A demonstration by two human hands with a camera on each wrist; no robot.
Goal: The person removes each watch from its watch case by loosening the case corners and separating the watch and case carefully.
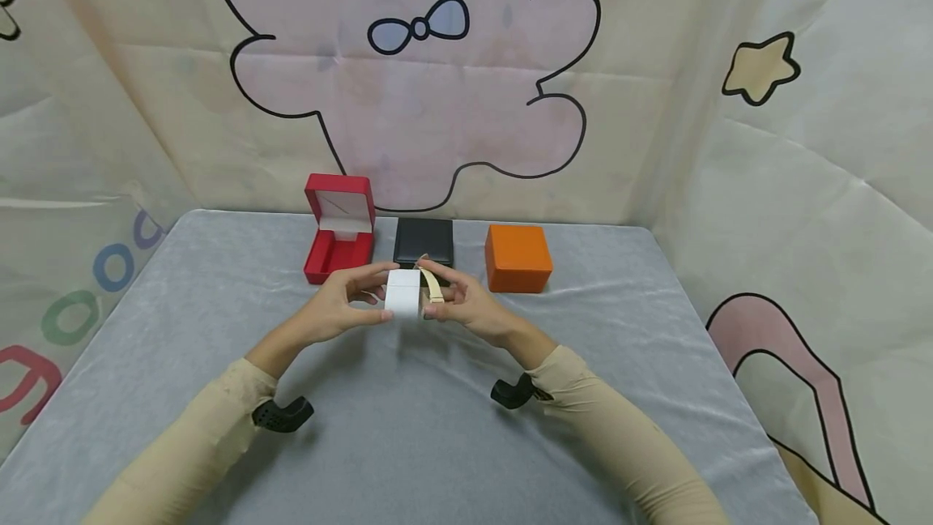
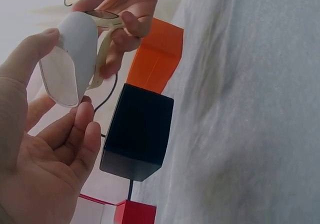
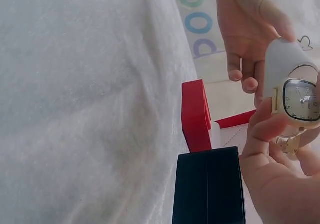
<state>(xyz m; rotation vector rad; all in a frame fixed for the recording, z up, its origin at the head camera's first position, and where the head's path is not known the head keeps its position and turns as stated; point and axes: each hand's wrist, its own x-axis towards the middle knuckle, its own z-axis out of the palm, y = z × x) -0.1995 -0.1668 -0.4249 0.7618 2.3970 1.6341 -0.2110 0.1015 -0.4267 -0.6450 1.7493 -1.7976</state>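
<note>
Above the table, my left hand (image 1: 338, 304) pinches a white rounded watch pillow (image 1: 403, 294) between thumb and fingers, one at each end. In the left wrist view the pillow (image 2: 82, 44) shows an oval flat end. My right hand (image 1: 477, 304) holds a wristwatch with a pale cream strap (image 1: 433, 286) right beside the pillow. Its squarish dial (image 3: 301, 98) with dark numerals faces the right wrist camera, and the fingers grip the case by its sides. The strap hangs in a curve, its loop overlapping the pillow's end in this view.
Behind the hands stand an open red box (image 1: 313, 270) with a pale-lined lid, a closed black box (image 1: 424, 237) and a closed orange box (image 1: 519, 259). Grey cloth (image 1: 415, 444) covers the table. A printed curtain (image 1: 452, 128) hangs at its back edge.
</note>
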